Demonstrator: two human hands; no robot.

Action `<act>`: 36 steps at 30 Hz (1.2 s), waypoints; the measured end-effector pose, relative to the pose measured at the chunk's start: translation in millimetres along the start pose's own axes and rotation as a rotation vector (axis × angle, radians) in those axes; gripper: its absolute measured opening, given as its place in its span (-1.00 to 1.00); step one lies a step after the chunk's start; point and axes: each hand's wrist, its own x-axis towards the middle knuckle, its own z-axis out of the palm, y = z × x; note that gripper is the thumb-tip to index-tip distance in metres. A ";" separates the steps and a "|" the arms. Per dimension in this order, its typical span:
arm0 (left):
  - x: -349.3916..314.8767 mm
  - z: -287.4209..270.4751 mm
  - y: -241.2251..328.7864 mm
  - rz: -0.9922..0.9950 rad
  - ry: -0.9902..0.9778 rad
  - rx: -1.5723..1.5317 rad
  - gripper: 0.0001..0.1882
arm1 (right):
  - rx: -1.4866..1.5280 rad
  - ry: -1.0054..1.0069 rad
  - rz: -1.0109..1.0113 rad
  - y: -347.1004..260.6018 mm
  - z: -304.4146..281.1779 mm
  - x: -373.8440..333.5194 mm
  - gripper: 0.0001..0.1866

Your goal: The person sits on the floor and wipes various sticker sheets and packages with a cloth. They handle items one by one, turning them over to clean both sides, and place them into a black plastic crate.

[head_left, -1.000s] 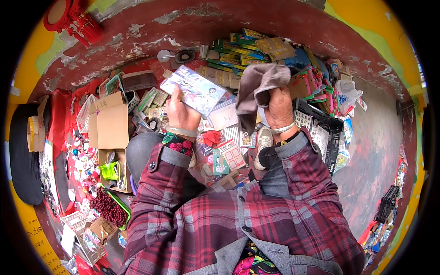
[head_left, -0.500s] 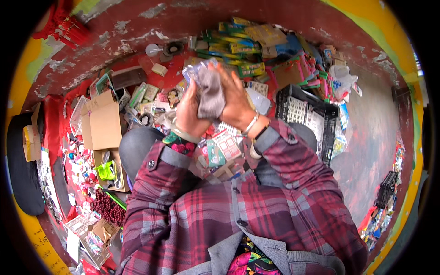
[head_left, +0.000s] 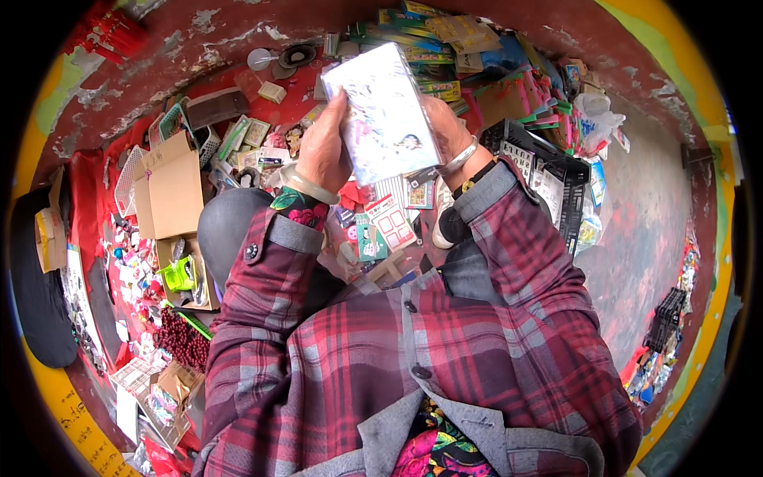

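Up in front of me is a flat, pale rectangular packet with a glossy face, bluish print and small pictures. My left hand grips its left edge, thumb lying on the front. On the opposite side, my right hand holds the right edge, with most of its fingers hidden behind the packet. The packet is tilted and catches bright light. Below it, between my knees, lie a red-and-white card and a green card. No grey-brown cloth shows now; whether it is behind the packet I cannot tell.
An open cardboard box stands left, a lime-green plastic item in its lower part. To the right is a black crate with printed sheets. Green and yellow boxes pile against the far wall. Dark red beads lie lower left.
The grey-brown cloth between my hands has gone from sight. My hands have moved apart, and the pale packet now faces up between them, fully in view.
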 end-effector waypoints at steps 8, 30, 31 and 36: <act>10.2 -9.4 -3.4 0.091 0.005 -0.039 -0.55 | -0.572 0.125 -0.157 -16.0 -8.5 -2.9 -0.71; 27.7 -48.8 -35.2 -0.097 -0.028 0.130 -0.54 | -0.505 1.509 -0.166 0.1 -230.8 -433.2 -0.86; 31.6 -56.7 -36.6 -0.100 -0.029 0.139 -0.54 | -0.529 1.543 -0.050 21.9 -237.6 -446.1 -0.86; 40.4 -82.2 -46.8 -0.116 -0.059 0.174 -0.56 | -0.115 1.601 0.069 163.4 -300.7 -467.8 -0.93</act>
